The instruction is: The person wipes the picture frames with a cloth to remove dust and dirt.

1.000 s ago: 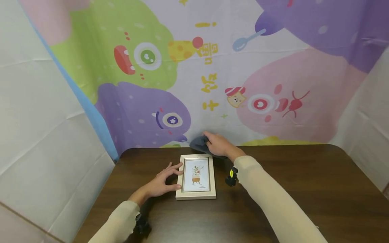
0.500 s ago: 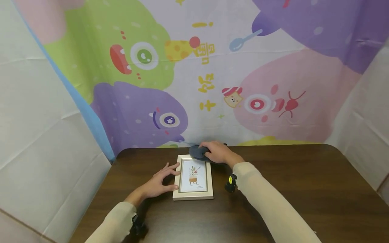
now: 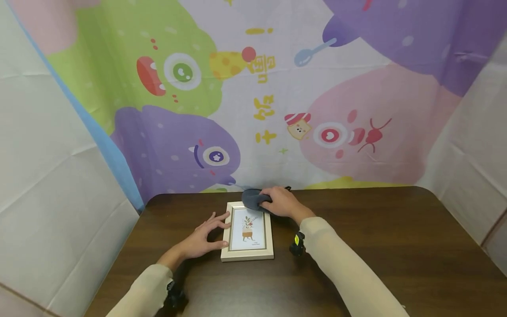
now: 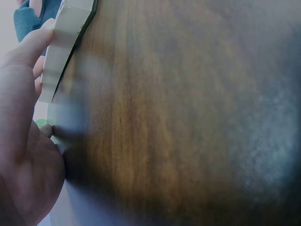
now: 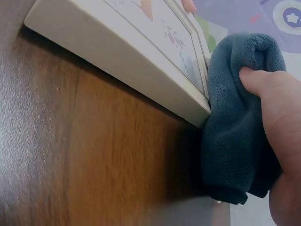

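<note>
A cream picture frame (image 3: 247,255) with a printed potted plant lies flat on the dark wooden table. Along its left side, my left hand (image 3: 198,240) rests with fingers and thumb spread, tips touching the edge. My right hand (image 3: 283,202) grips a folded dark blue-grey cloth (image 3: 251,199), which lies over the frame's top right corner. In the right wrist view the plush cloth (image 5: 230,141) bunches under my thumb, against the end of the frame (image 5: 117,54). The left wrist view shows my thumb (image 4: 35,42) on the frame's side wall (image 4: 59,52).
Behind the table's (image 3: 356,229) back edge hangs a printed cartoon curtain (image 3: 277,167). Pale panels stand at the left (image 3: 79,198) and right (image 3: 459,154). A small black camera (image 3: 296,244) is strapped to my right wrist.
My right hand has brought the cloth down from beside the curtain onto the frame's top edge. My left hand stays at the frame's side, and the whole view has shifted slightly.
</note>
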Tool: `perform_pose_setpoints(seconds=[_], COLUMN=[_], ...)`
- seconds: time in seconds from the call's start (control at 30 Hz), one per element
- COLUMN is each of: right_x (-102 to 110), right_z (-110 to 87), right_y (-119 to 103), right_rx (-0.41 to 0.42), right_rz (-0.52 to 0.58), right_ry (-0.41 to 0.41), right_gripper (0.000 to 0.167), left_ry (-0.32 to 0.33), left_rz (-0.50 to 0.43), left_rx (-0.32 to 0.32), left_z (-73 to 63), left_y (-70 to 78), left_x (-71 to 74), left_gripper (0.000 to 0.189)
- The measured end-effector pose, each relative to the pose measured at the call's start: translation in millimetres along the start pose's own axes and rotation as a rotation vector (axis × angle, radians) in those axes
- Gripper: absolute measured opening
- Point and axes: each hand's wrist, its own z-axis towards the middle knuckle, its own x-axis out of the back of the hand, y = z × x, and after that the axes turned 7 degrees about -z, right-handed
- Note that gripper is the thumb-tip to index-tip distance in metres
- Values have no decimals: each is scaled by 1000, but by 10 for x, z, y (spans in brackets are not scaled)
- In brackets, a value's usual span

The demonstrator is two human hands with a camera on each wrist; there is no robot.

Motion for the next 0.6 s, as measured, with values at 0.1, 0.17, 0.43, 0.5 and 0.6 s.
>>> perform_pose_setpoints(seconds=[0.1,0.17,0.43,0.5,0.6], right_x=[221,376,500,476,440], right_z=[-123,-226,-320,-297,-255], right_y=[-260,-489,-933,-968,-1012], right_rx=[-12,-29,-69,-81,-97], right_rz=[26,40,-43,-46,-37], right_ry=[-15,-20,-24,-21,-27], right_gripper=[29,31,30,30,33], left_ry=[-11,-15,-32,-42,-45], left_rz=[-34,-35,-21,-32,-33], left_rx=[29,39,100,124,129], left_z=[3,-10,-8,7,23], left_y=[123,171,277,291,262], left_x=[22,27,37,41,38], left_gripper=[52,52,49,51,51])
